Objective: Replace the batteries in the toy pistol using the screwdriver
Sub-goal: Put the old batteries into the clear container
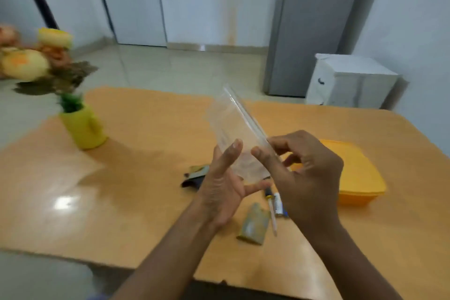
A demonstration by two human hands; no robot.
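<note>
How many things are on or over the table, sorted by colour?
Yellow or orange: 2, the vase and lid.
Clear: 1, the container in both hands.
Olive or dark: 2, the toy pieces.
Mixed: 2, screwdriver, battery.
Total: 7

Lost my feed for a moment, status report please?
Left hand and right hand hold clear plastic container above table. Screwdriver, batteries lie beneath. Nothing blocking.

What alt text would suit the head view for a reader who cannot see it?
Both hands, left hand and right hand, hold a tilted clear plastic container above an orange table. Beneath lie a screwdriver, batteries and blurred toy pieces; an orange lid sits right, a yellow vase left.
</note>
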